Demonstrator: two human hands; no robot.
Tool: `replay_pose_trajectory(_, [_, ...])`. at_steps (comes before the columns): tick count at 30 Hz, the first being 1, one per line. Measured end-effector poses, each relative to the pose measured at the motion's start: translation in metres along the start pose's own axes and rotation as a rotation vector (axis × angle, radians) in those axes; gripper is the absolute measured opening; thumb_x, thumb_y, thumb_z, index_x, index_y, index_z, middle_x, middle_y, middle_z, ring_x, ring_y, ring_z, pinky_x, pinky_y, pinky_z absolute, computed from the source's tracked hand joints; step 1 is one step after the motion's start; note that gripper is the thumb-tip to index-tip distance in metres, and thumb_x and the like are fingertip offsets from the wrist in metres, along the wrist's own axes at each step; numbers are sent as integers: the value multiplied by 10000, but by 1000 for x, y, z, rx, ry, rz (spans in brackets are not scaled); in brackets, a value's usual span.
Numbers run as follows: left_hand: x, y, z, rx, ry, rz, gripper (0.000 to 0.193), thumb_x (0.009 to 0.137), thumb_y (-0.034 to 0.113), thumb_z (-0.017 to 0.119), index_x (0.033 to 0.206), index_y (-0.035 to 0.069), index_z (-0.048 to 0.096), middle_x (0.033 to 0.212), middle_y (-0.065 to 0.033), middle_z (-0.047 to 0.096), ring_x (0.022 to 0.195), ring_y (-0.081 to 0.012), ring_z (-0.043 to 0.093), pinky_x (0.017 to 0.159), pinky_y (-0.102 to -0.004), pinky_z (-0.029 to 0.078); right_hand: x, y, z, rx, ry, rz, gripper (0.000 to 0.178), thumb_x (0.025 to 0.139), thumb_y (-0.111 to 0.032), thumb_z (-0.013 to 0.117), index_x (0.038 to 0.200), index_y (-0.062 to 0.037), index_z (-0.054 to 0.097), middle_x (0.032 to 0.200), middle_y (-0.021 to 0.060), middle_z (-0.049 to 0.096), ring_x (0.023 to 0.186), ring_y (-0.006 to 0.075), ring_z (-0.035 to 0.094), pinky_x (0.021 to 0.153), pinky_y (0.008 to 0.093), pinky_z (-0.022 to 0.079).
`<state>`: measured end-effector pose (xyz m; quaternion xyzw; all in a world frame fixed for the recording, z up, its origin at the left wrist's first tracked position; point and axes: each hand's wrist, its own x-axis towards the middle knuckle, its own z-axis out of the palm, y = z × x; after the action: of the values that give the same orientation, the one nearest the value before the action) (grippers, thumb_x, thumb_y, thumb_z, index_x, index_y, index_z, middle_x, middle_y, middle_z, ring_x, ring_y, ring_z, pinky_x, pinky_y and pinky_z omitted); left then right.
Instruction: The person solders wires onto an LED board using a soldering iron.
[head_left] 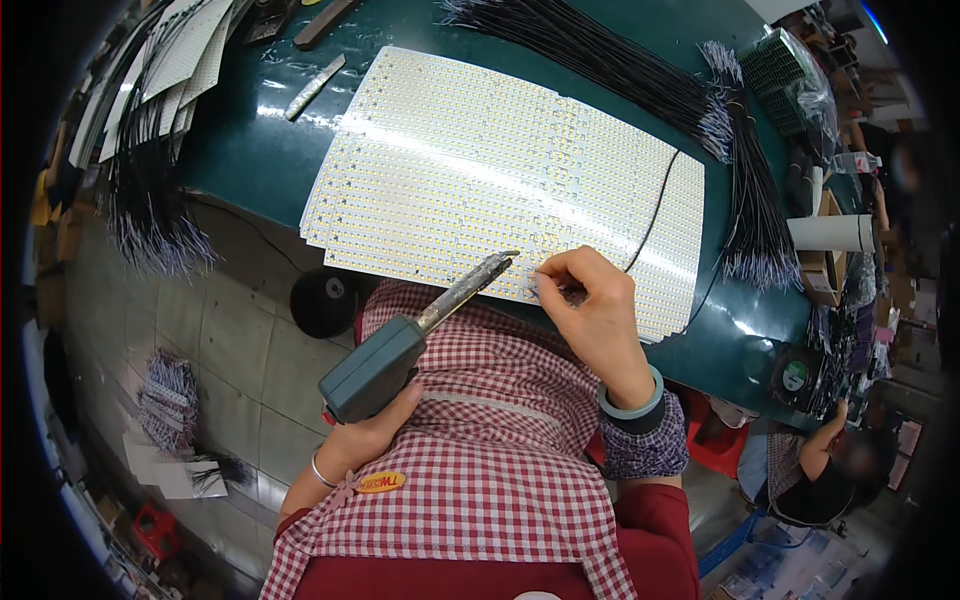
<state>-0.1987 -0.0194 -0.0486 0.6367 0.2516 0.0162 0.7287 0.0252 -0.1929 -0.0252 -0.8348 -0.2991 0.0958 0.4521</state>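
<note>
A stack of white LED boards [430,160], dotted with rows of small yellowish chips, lies on the green table in front of me. My left hand [372,432] is wrapped round the dark green body of a soldering gun [375,370]. Its long metal tip points up and right, over the front edge of the top board. Close to that tip, my right hand [600,305] is closed in a pinch near the board's front edge. A thin black wire [655,213] runs from it across the board; its pinched end is mostly hidden by the fingers.
Bundles of black wires [600,60] lie along the table's far side and right [752,200]. More boards with wires [150,150] overhang the left edge. A utility knife [315,88] rests beyond the stack. At the right sits another person [830,465]; a round black bin [322,303] stands below.
</note>
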Motion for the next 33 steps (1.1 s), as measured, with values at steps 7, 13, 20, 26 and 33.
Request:
replay_pose_trajectory(7, [5, 12, 9, 68, 29, 66, 220, 859, 100, 706, 1044, -13, 666, 970, -93, 695, 849, -157, 654, 728, -285, 529, 4, 10, 2, -140, 25, -107, 114, 745, 24, 669, 781, -4, 565, 747, 120, 537, 685, 268, 576, 593, 360, 472])
replay_pose_trajectory(13, [20, -2, 7, 303, 43, 352, 202, 773, 51, 742, 951, -21, 679, 858, -100, 691, 670, -173, 654, 604, -270, 509, 6, 10, 1, -124, 21, -98, 123, 729, 32, 666, 765, -6, 555, 740, 120, 528, 689, 280, 557, 599, 376, 453])
replay_pose_trajectory(20, [29, 10, 11, 412, -17, 439, 211, 727, 23, 729, 922, -25, 666, 763, -79, 624, 565, -164, 612, 501, -263, 467, 13, 10, -6, -147, -82, -97, 119, 715, 25, 660, 760, -11, 555, 729, 108, 529, 688, 274, 557, 599, 369, 450])
replay_pose_trajectory(26, [35, 20, 14, 447, -35, 483, 209, 729, 29, 733, 914, -31, 656, 761, -75, 619, 554, -165, 614, 496, -260, 471, 14, 10, -6, -152, -99, -97, 119, 714, 26, 655, 754, -8, 549, 720, 108, 516, 684, 271, 547, 596, 368, 441])
replay_pose_trajectory(33, [34, 20, 14, 488, -46, 495, 218, 733, 43, 742, 921, -28, 658, 779, -84, 629, 554, -175, 616, 499, -257, 477, 15, 9, -6, -148, -117, -92, 117, 718, 23, 652, 755, -5, 544, 730, 117, 515, 692, 282, 544, 602, 374, 440])
